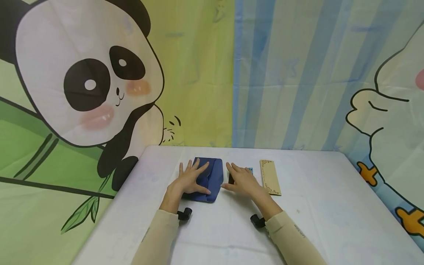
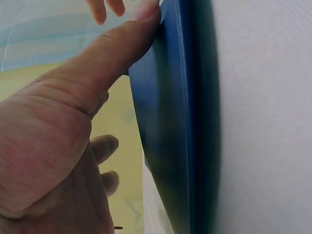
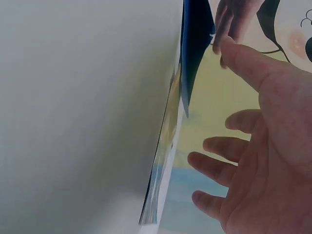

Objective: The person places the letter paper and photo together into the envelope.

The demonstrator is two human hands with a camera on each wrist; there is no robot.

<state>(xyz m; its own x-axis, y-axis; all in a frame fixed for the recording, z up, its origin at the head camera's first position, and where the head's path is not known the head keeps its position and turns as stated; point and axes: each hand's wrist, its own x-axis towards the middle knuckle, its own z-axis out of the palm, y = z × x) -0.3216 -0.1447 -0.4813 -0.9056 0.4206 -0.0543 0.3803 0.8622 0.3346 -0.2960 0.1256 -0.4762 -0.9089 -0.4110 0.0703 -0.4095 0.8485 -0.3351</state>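
Note:
A dark blue envelope-like folder (image 1: 216, 176) with a flap lies flat on the table. My left hand (image 1: 190, 180) is spread over its left half, fingers straight. In the left wrist view the thumb reaches the folder's edge (image 2: 163, 97); whether it presses there I cannot tell. To the right, my right hand (image 1: 243, 180) hovers with straight fingers over a thin flat item (image 1: 250, 170), mostly hidden beneath it, with dark and blue parts showing. The right wrist view shows this item's layered edge (image 3: 158, 180) under the open palm, with a gap between.
A beige rectangular card or envelope (image 1: 270, 177) with ornamented ends lies right of the right hand. White cloth covers the table (image 1: 331, 206). A printed curtain (image 1: 198, 73) with a panda hangs behind its far edge.

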